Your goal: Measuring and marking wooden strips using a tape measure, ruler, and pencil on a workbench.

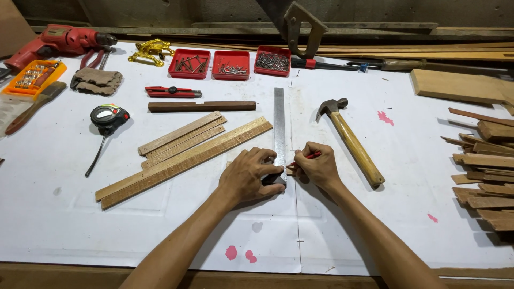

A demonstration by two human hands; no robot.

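My left hand [250, 175] presses down on the near end of a long metal square ruler [279, 126] that lies on the white work surface and points away from me. Under the hand and ruler sits a small wood piece, mostly hidden. My right hand [317, 166] holds a red pencil [306, 157], its tip against the ruler's right edge near the wood piece. Several long wooden slats [184, 150] lie at an angle just left of my left hand.
A claw hammer [350, 140] lies right of my right hand. Tape measure [108, 118], red utility knife [172, 92], dark wood bar [202, 106], three red trays of nails and screws [231, 64], red drill [59, 42], gloves [96, 80]. Wood offcuts [484, 171] pile at the right edge.
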